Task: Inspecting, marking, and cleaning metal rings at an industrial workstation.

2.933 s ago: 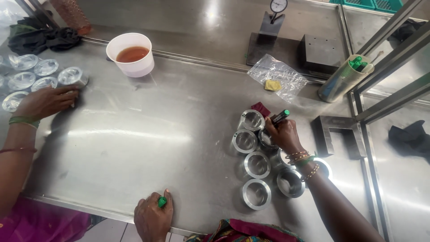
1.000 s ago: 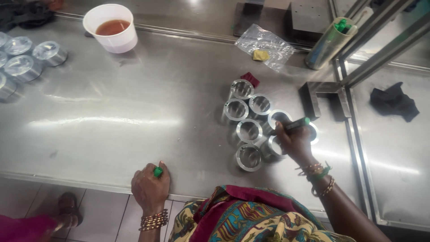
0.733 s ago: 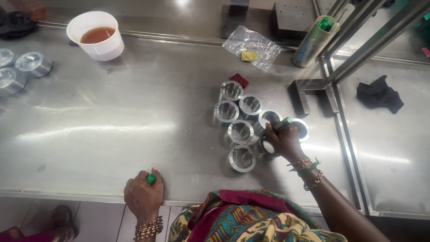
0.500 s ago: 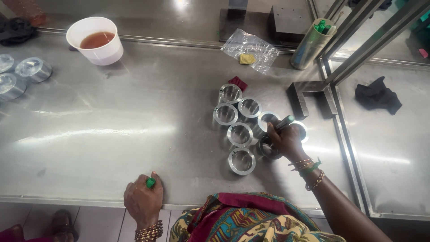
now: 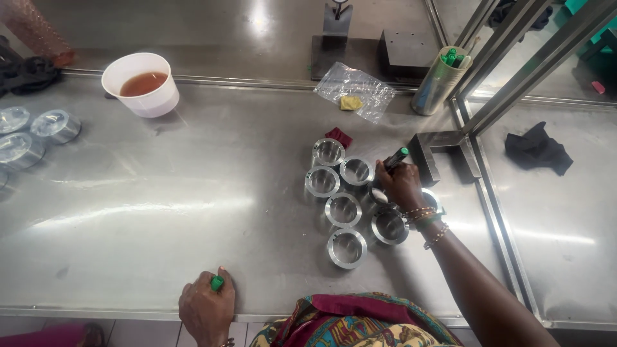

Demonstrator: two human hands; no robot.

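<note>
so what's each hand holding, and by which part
The right hand grips a marker by its lower barrel, tip down among the metal rings. The left hand pinches a small green cap in its fingertips.

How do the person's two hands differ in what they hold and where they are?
The right hand grips a dark marker with a green end over the metal rings; the left hand holds only a small green cap at the table's near edge, away from the rings. Both are bare.

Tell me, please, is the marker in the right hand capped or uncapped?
Uncapped: the left hand pinches the green cap, apart from the marker.
</note>
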